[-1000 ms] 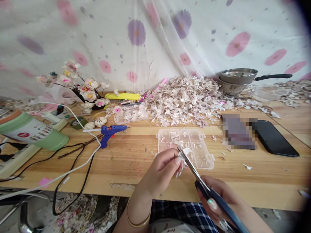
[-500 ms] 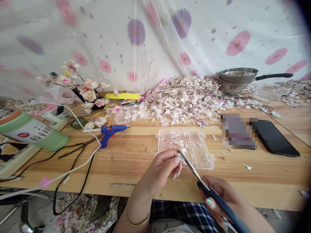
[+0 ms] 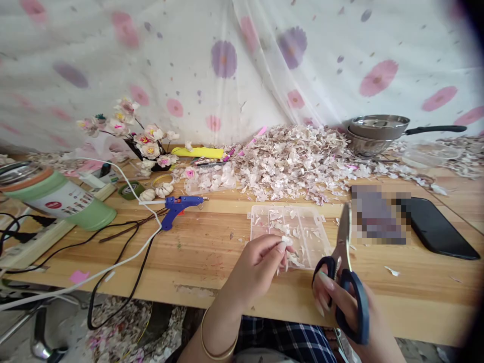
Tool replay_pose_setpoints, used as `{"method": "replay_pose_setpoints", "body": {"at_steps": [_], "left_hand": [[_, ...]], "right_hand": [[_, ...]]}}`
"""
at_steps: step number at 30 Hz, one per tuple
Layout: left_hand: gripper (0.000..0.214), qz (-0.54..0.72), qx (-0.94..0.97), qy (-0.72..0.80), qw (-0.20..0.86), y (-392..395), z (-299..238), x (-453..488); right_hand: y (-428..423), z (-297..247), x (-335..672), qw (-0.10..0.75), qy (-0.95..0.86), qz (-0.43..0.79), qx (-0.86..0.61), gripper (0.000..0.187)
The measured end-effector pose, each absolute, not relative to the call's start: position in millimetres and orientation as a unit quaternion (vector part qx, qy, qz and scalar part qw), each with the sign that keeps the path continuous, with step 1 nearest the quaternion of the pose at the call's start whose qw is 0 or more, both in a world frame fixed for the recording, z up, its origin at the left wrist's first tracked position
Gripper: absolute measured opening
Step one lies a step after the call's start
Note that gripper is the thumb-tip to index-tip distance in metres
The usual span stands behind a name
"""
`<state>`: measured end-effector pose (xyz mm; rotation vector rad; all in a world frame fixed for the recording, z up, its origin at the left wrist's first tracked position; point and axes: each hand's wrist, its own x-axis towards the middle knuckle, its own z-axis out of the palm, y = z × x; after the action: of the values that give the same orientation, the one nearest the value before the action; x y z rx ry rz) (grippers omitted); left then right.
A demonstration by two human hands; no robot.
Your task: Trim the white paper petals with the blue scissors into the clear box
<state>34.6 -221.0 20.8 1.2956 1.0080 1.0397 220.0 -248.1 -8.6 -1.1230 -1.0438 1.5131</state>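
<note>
My left hand (image 3: 257, 264) pinches a small pale petal piece (image 3: 286, 241) just above the near edge of a clear plastic compartment box (image 3: 302, 209) that holds several petals. My right hand (image 3: 342, 302) grips dark blue-handled scissors (image 3: 345, 262), the blades closed and pointing up and away, to the right of the box. The two hands are apart. A big heap of pale pink petals (image 3: 298, 154) lies behind the box on the wooden table (image 3: 204, 252).
A blue glue gun (image 3: 177, 205) with cables lies at the left centre, beside a green cup (image 3: 62, 201), a tape roll (image 3: 131, 189) and a branch of made flowers (image 3: 139, 141). Stacked metal pans (image 3: 374, 132) and a black phone (image 3: 434, 227) sit at the right.
The scissors have swung away from the petal, from lying across it to pointing upright on the right. My left hand still pinches the petal. The view shifted slightly right and up.
</note>
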Motion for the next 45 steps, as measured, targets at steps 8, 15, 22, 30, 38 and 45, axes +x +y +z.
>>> {"method": "replay_pose_setpoints", "body": {"at_steps": [8,15,22,30,38,45], "left_hand": [[0.034,0.407,0.678,0.478,0.381,-233,33,40],[0.027,0.428,0.682,0.466,0.367,-236,32,30],[0.029,0.462,0.665,0.481,0.335,-238,29,15],[0.025,0.473,0.621,0.530,0.332,-238,24,-11],[0.028,0.451,0.592,0.574,0.343,-231,12,-22],[0.023,0.438,0.580,0.572,0.381,-229,16,-22]], "right_hand": [[-229,18,193,0.594,-0.435,0.485,-0.472,0.033],[-221,25,170,0.585,-0.463,0.503,-0.436,0.033],[-207,36,142,0.585,-0.495,0.490,-0.416,0.039],[-142,69,106,0.523,-0.618,0.401,-0.429,0.043],[-16,51,6,0.342,-0.701,0.337,-0.528,0.027],[27,35,-52,0.267,-0.713,0.328,-0.559,0.029]]}}
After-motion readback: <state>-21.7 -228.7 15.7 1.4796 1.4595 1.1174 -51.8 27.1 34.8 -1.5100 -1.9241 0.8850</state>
